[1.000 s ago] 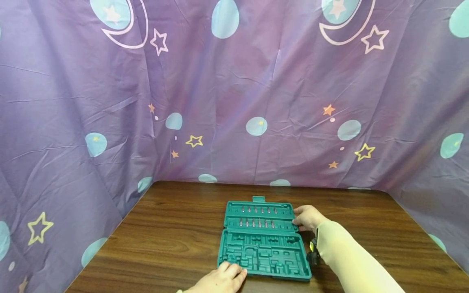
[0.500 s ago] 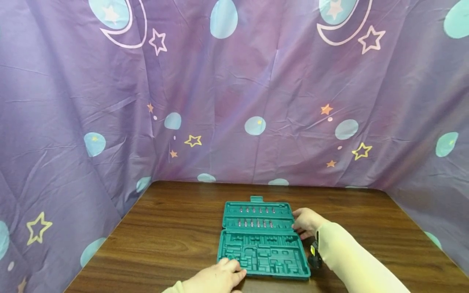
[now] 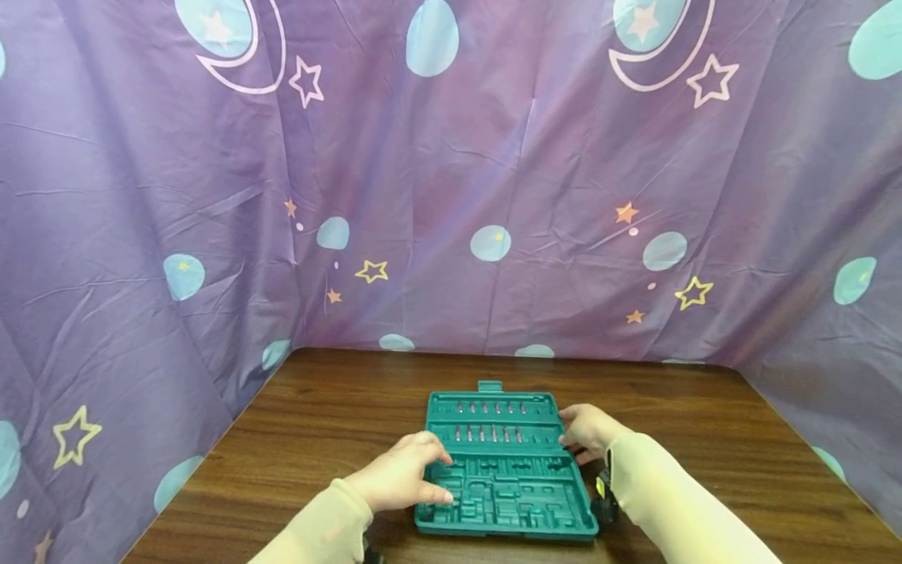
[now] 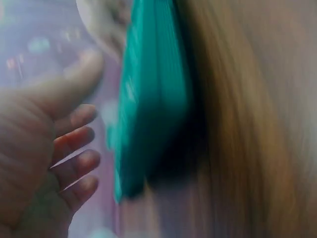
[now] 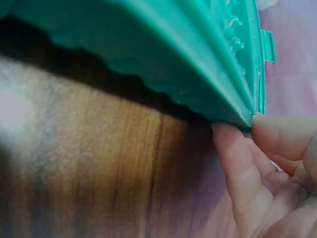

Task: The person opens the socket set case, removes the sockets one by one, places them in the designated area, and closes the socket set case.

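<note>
A green plastic bit case lies unfolded on the table, latch tab at the far side. Two rows of small pinkish screwdriver bits stand in its far half; the near half shows moulded slots. My left hand hovers over the case's left side, thumb and fingers spread apart. In the left wrist view that hand holds nothing, beside the blurred case edge. At the right edge, near the fold, my right hand pinches the case. The right wrist view shows thumb and fingertips at its corner.
The case rests on a dark wood-grain table. A purple curtain printed with moons and stars hangs behind it and along both sides. Black wrist gear sits under the right forearm.
My left hand has let go of the case's near left corner and moved up and forward over its left side. The right hand stays at the right edge, sliding slightly nearer.
</note>
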`<control>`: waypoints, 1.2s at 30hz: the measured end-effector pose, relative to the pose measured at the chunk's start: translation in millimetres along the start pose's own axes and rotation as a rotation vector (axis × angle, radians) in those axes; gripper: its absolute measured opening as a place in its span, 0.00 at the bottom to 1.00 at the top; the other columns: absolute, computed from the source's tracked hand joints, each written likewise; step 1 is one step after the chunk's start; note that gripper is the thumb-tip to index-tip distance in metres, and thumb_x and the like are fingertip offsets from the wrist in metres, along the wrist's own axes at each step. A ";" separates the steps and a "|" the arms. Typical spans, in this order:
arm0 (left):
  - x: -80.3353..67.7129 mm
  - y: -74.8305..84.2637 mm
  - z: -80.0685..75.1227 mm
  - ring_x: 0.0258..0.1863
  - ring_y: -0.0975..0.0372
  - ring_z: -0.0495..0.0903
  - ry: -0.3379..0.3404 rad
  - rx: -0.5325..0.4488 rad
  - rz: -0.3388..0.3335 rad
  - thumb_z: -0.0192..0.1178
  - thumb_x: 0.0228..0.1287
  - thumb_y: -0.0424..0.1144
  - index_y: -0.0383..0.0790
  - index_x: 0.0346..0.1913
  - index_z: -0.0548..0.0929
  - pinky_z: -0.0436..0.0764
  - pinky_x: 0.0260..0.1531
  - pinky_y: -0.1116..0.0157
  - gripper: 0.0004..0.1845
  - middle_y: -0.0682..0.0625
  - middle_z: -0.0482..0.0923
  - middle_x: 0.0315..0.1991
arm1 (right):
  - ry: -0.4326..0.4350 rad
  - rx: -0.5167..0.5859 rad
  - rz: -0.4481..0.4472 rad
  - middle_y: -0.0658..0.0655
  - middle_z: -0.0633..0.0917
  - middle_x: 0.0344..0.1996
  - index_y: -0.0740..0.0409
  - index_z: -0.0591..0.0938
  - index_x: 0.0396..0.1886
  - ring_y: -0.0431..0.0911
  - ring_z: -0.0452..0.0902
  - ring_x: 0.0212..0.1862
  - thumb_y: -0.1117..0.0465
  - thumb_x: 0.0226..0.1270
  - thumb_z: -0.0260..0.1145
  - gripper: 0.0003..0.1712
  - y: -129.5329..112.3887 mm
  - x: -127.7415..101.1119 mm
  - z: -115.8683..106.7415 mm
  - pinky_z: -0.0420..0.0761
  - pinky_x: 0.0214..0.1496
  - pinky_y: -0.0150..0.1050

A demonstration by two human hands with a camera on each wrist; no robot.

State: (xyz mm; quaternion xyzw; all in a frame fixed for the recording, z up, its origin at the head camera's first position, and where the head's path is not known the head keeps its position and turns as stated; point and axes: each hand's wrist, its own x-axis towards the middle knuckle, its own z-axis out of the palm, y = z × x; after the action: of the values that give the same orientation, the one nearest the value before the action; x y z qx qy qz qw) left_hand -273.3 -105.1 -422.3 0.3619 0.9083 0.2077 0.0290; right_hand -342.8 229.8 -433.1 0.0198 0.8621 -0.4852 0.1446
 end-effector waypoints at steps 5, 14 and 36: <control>-2.5 -22.0 0.9 0.73 0.49 0.51 -0.151 -0.038 -0.140 0.68 0.50 0.64 0.37 0.73 0.60 0.56 0.67 0.47 0.53 0.45 0.51 0.75 | 0.016 0.016 -0.005 0.74 0.75 0.51 0.79 0.60 0.66 0.57 0.77 0.40 0.78 0.60 0.61 0.34 2.0 -1.2 1.6 0.81 0.37 0.52; -9.2 -23.9 3.5 0.75 0.50 0.46 -0.183 -0.061 -0.053 0.64 0.55 0.62 0.34 0.74 0.55 0.50 0.70 0.51 0.53 0.42 0.48 0.76 | 0.041 0.021 -0.026 0.71 0.75 0.48 0.79 0.61 0.66 0.55 0.77 0.39 0.78 0.60 0.61 0.34 2.9 -4.4 1.7 0.81 0.36 0.51; -3.7 -24.6 13.3 0.76 0.54 0.39 -0.241 -0.066 -0.080 0.71 0.44 0.62 0.44 0.77 0.50 0.50 0.70 0.49 0.61 0.49 0.41 0.78 | 0.232 -0.208 -0.138 0.69 0.81 0.41 0.75 0.77 0.51 0.56 0.77 0.38 0.70 0.53 0.63 0.23 -20.6 -0.2 1.3 0.80 0.36 0.50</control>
State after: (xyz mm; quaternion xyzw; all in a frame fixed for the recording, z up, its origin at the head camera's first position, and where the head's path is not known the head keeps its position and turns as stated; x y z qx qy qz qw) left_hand -283.8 -118.9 -444.6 0.3465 0.9047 0.1911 0.1579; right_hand -345.9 217.9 -416.5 0.0014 0.9179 -0.3966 0.0118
